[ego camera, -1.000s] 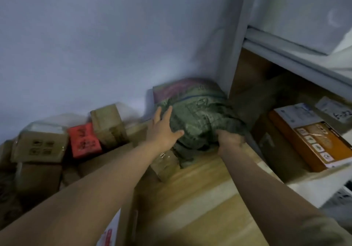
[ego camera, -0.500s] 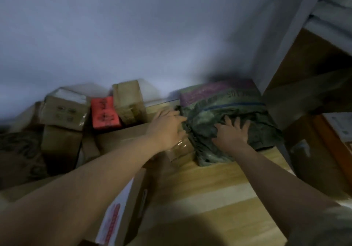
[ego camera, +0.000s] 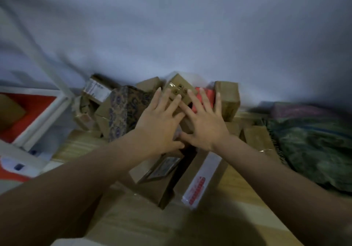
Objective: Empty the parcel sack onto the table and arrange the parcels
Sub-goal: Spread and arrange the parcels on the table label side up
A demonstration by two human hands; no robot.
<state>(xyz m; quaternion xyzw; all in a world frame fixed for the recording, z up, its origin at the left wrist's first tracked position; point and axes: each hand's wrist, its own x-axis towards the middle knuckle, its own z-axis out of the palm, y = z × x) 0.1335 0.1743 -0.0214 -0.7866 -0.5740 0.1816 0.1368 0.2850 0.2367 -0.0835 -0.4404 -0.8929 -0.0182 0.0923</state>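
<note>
Parcels of brown taped cardboard (ego camera: 152, 177) lie heaped on the pale wooden table (ego camera: 133, 224) against the grey wall, with a small red parcel (ego camera: 204, 98) near the top of the heap and a box with a dark blue patterned face (ego camera: 122, 112) on its left side. The crumpled green woven parcel sack (ego camera: 314, 146) lies slack on the table at the right, well apart from both hands, and appears emptied.

Left hand (ego camera: 158, 124) and right hand (ego camera: 204, 124) are both spread flat, fingers extended, palms down over the top of the heap, side by side and nearly touching. Neither has closed around anything; whether the palms press on the boxes or hover just above cannot be told.

Handling judgement: the boxes look stiff and light to moderate in weight, with glossy tape that may slip. They are loosely piled and tilted, so the upper ones could slide. Best taken one at a time by opposite side faces, starting at the top.

Motion blur softens the whole view. Label print is unreadable. Boxes under the hands and forearms are hidden, and the sack's mouth and right end are cut off. White shelving (ego camera: 38, 116) at left is only partly seen.
</note>
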